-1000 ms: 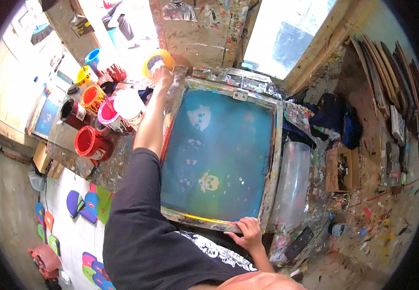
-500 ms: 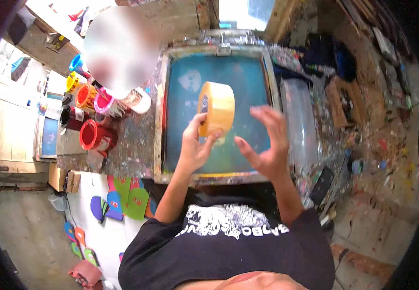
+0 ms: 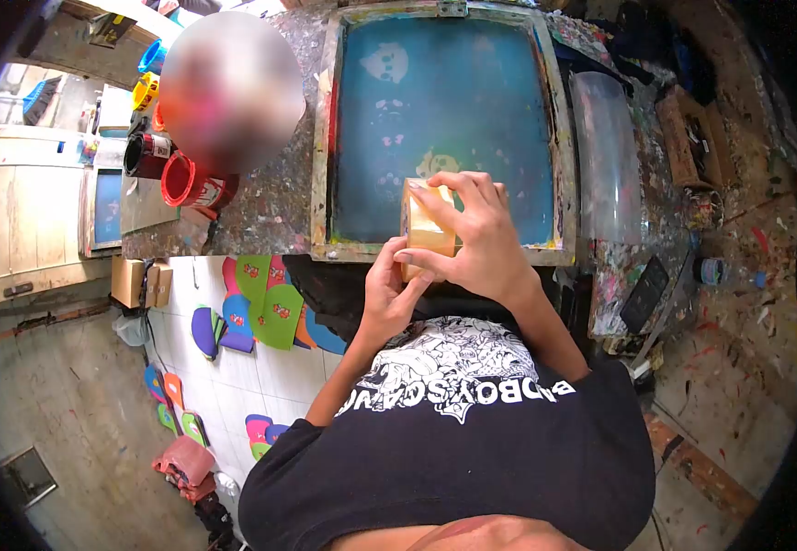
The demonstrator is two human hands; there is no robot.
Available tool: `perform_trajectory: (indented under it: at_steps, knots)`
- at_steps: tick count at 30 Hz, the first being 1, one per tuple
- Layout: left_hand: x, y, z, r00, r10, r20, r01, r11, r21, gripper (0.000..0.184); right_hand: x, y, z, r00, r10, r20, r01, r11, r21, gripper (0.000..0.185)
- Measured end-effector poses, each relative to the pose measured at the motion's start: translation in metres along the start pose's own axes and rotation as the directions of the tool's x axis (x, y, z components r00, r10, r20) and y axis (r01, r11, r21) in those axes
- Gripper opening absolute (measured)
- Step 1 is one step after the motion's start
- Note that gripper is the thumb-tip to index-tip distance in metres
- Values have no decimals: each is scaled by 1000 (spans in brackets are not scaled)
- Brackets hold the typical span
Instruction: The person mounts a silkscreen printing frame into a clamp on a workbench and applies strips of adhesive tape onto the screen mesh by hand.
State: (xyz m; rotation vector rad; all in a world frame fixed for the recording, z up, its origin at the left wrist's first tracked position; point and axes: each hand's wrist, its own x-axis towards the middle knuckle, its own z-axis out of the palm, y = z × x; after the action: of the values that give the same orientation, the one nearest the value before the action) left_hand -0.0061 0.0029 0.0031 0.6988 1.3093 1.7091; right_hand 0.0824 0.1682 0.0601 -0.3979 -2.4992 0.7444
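Observation:
A wide roll of yellowish packing tape is held upright between both hands, over the near edge of a framed printing screen. My left hand grips the roll low on its left side, thumb in front. From the right, my right hand spans the tape's outer face, fingers on top and thumb below. Whether a tape end is lifted I cannot tell. Behind the roll, the screen's blue mesh carries pale cartoon shapes inside a paint-stained wooden frame.
Left of the screen stand a red paint tub, a dark tub and other colourful tubs, partly behind a blurred patch. A clear plastic sheet lies right of the frame, near a cardboard box. Coloured foam cut-outs lie lower left.
My right hand has come from open, apart from the roll, to gripping it. The roll and both hands are now closer to my body, and the view has tilted down.

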Motion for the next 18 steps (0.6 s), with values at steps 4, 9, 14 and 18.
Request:
perform_trajectory:
  at_steps: [4,9,14,18]
  knots:
    - [-2,2,5,999,20,-46,-19,999,27,41,-5,-4,1,999,-44,-23,43,998,-49,58]
    - [2,4,6,996,33,-78,-30,999,36,40,-7,1,10,990,-95,-103,91,995,-44,54]
    - [1,7,11,995,-25,-94,26,1000,12,34,2,-3,6,996,77,-51,-70,989,127,53]
    - [-3,13,5,998,33,-52,-18,963,269,36,-7,-4,12,991,7,-135,11,991,131,47]
